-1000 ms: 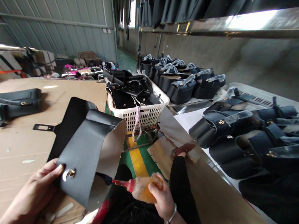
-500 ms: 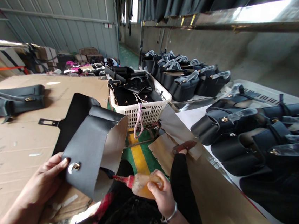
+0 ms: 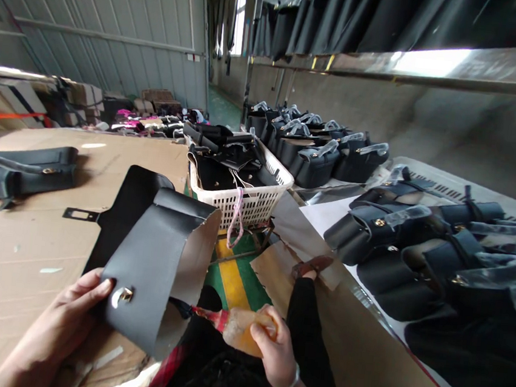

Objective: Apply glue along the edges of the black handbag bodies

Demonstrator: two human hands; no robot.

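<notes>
My left hand (image 3: 76, 304) pinches the lower left edge of a black handbag body (image 3: 151, 262), thumb on the front beside its gold turn-lock. The bag's open side, with a pale lining, faces right. Its flap (image 3: 120, 223) spreads to the left and ends in a slotted tab. My right hand (image 3: 273, 341) is wrapped round a squeeze bottle of amber liquid (image 3: 242, 331) with a red neck. The bottle's dark brush-like tip lies at the raw edge of the bag's open side; whether it touches the lining I cannot tell.
A cardboard-covered table (image 3: 20, 243) bears another black bag (image 3: 27, 171) at left. Ahead stands a white plastic basket (image 3: 248, 202) full of bag pieces. Finished-looking black bags (image 3: 395, 231) with plastic-wrapped handles crowd the right side. Overhead, a shelf (image 3: 402, 64) holds black pieces.
The view has tilted up a little, so most things sit slightly lower in it. Both hands keep their hold; the bottle tip stays at the bag's open side.
</notes>
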